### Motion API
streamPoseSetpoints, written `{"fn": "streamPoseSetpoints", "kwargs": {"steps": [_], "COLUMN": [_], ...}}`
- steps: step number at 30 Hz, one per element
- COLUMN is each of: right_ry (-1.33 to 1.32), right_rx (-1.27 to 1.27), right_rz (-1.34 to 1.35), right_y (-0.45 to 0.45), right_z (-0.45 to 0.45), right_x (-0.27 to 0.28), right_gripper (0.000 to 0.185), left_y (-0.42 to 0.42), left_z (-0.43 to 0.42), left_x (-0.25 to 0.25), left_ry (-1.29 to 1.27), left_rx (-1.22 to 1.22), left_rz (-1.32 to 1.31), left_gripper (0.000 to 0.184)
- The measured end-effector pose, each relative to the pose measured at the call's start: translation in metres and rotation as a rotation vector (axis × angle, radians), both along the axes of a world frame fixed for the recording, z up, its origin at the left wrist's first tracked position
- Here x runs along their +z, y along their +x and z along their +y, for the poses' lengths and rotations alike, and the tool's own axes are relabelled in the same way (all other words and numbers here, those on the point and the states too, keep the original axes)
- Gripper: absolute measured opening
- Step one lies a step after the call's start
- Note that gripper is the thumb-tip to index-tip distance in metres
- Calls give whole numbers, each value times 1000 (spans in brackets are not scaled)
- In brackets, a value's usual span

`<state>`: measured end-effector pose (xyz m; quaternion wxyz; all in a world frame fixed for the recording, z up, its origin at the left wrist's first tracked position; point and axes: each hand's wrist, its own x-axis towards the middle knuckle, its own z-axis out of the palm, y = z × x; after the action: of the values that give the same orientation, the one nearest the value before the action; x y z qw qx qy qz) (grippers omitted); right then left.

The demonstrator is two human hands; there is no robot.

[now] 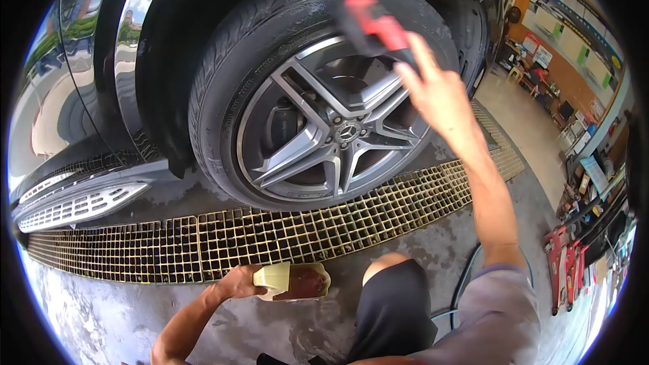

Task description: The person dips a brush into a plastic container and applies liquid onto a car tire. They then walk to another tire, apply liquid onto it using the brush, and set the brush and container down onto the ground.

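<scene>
The right grip [438,92] clasps a red-and-black brush [380,21] at the tyre [215,118], the left grip [238,282] a pale container [273,280].

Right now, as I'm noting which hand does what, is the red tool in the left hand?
No, the right hand holds the red tool, while the left hand holds a pale yellow container.

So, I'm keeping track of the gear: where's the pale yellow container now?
The pale yellow container is at the lower middle of the head view, held in the left hand, just below the yellow grating and left of the bent knee.
</scene>
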<state>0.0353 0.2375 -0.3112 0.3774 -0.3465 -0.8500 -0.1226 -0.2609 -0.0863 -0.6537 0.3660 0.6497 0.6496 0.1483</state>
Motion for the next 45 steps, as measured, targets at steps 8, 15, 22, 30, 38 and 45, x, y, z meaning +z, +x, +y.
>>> {"fn": "streamPoseSetpoints", "kwargs": {"steps": [8, 15, 22, 30, 38, 45], "right_ry": [-508, -1004, -499, -875, -650, -84], "right_rx": [-374, -165, -207, 372, 754, 948], "right_rz": [628, 872, 645, 322, -1113, -1511], "right_y": [135, 195, 127, 58, -10, -79], "right_z": [125, 106, 79, -29, -67, -103], "right_x": [-183, -217, -88, -225, -217, -254], "right_gripper": [51, 48, 67, 64, 52, 28], "left_y": [11, 4, -10, 9, 14, 14], "left_z": [-7, -11, -16, -21, -15, -15], "left_x": [8, -16, -51, -34, -19, -18], "left_ry": [-25, -12, 121, -10, -45, -100], "left_rx": [15, -68, -103, 147, 189, 206], "left_rz": [14, -10, 73, 95, -46, -79], "left_gripper": [48, 66, 53, 43, 49, 53]}}
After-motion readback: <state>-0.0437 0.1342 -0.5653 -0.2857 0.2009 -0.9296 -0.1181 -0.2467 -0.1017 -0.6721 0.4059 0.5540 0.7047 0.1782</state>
